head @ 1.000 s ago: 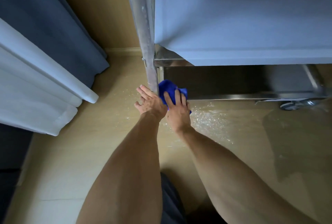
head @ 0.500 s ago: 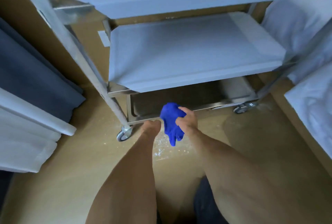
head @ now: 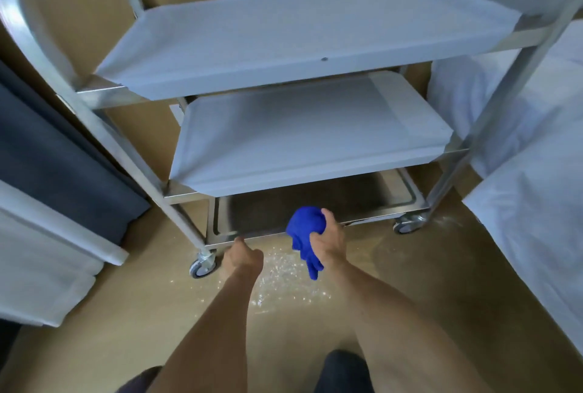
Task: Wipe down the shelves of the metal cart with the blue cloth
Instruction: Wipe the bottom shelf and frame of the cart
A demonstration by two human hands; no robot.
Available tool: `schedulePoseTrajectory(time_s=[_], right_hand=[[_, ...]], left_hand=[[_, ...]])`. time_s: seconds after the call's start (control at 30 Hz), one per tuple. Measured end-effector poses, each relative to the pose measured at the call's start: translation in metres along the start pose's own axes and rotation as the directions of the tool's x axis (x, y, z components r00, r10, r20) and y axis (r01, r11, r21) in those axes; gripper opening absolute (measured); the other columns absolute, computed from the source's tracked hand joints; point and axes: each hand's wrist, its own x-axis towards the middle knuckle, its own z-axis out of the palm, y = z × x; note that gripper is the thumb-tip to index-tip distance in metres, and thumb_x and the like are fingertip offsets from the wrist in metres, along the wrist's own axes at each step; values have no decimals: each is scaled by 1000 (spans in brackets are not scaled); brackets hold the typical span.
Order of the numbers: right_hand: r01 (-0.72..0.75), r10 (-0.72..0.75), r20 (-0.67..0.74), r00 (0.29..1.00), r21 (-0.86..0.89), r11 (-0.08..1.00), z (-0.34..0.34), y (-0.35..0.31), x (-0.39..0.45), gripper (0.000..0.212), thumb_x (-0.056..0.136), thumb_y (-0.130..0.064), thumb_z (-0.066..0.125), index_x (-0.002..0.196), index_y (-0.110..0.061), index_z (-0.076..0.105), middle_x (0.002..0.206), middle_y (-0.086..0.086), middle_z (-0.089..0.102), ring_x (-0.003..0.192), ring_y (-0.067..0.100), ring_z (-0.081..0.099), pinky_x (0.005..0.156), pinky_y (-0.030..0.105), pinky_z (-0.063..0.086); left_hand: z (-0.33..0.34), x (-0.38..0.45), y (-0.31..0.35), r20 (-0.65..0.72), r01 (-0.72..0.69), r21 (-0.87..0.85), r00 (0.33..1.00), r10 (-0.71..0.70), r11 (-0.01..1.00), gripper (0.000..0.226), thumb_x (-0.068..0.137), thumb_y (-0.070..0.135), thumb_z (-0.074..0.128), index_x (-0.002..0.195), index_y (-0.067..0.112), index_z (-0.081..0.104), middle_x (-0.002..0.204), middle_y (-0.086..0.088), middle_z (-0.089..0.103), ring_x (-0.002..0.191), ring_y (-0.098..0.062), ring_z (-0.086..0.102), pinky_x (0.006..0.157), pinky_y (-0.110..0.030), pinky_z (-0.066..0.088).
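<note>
Bunched in the right hand [head: 328, 242], the blue cloth [head: 305, 233] hangs free in front of the metal cart [head: 492, 121], its long axis near vertical and its loose tail pointing down at the floor. A second ago both hands pressed it against the cart's left front post low down; now it has come off the metal and the view takes in all three shelves, so I judge that patch finished and another surface next. The left hand [head: 243, 258], loosely curled and empty, hovers near the bottom shelf [head: 407, 200] front edge.

No legible text or labels anywhere.
</note>
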Motion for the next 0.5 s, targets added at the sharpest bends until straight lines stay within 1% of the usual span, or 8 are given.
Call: schedulePoseTrajectory(time_s=[0.07, 0.1, 0.13, 0.2, 0.27, 0.33, 0.4, 0.5], right_hand=[[65, -74, -151, 986, -61, 996, 7, 9, 23, 66, 87, -8, 56, 149, -22, 40, 148, 15, 40, 128, 35, 45, 106, 38, 38], [78, -96, -214, 972, -91, 993, 11, 14, 37, 65, 89, -8, 57, 150, -20, 39, 151, 19, 34, 131, 38, 42, 109, 39, 36], [78, -112, -256, 960, -141, 987, 16, 17, 53, 65, 90, -8, 57, 151, -20, 37, 154, 22, 28, 136, 41, 35, 112, 41, 32], [23, -88, -276, 957, -229, 973, 21, 22, 85, 66, 92, -12, 56, 153, -21, 32, 158, 25, 19, 144, 43, 20, 117, 43, 22], [-40, -27, -239, 971, -271, 962, 27, 24, 115, 67, 93, -20, 56, 154, -23, 30, 156, 26, 21, 145, 43, 17, 117, 45, 22], [-67, -6, -181, 984, -396, 916, 36, 24, 135, 68, 90, -33, 58, 152, -28, 31, 151, 24, 29, 143, 40, 21, 114, 46, 27], [-16, -59, -115, 992, -561, 828, 56, 15, 139, 73, 83, -40, 63, 149, -30, 33, 149, 21, 32, 142, 39, 25, 112, 48, 28], [134, -178, -10, 984, -615, 777, 110, 2, 115, 85, 74, -37, 72, 148, -29, 30, 152, 20, 29, 141, 39, 26, 110, 50, 29]], left_hand=[[4, 19, -17, -78, 94, -28, 992, -96, 995, 36, 90, 18, 52, 124, 9, 52, 121, -16, 58, 112, -35, 57, 90, -41, 46], [7, 30, -26, -110, 143, -61, 983, -149, 988, 38, 89, 20, 53, 124, 7, 51, 122, -17, 56, 111, -36, 56, 90, -41, 47], [11, 42, -36, -131, 186, -88, 972, -196, 979, 41, 87, 23, 55, 125, 7, 50, 123, -18, 54, 111, -36, 56, 90, -42, 47], [20, 63, -50, -158, 239, -121, 954, -256, 964, 43, 84, 25, 55, 123, 8, 47, 123, -21, 52, 108, -38, 56, 91, -45, 49], [27, 75, -59, -164, 257, -113, 948, -273, 960, 44, 85, 24, 54, 125, 8, 44, 122, -21, 50, 108, -39, 56, 89, -45, 47], [36, 83, -65, -158, 257, -94, 950, -270, 962, 50, 85, 20, 57, 129, 9, 37, 122, -18, 48, 107, -39, 56, 85, -45, 46], [46, 91, -72, -158, 261, -88, 949, -272, 961, 56, 82, 15, 58, 132, 11, 32, 125, -18, 45, 107, -39, 56, 85, -45, 47], [54, 102, -81, -181, 268, -109, 941, -285, 957, 59, 79, 12, 56, 132, 12, 29, 129, -17, 43, 105, -40, 57, 86, -46, 49]])
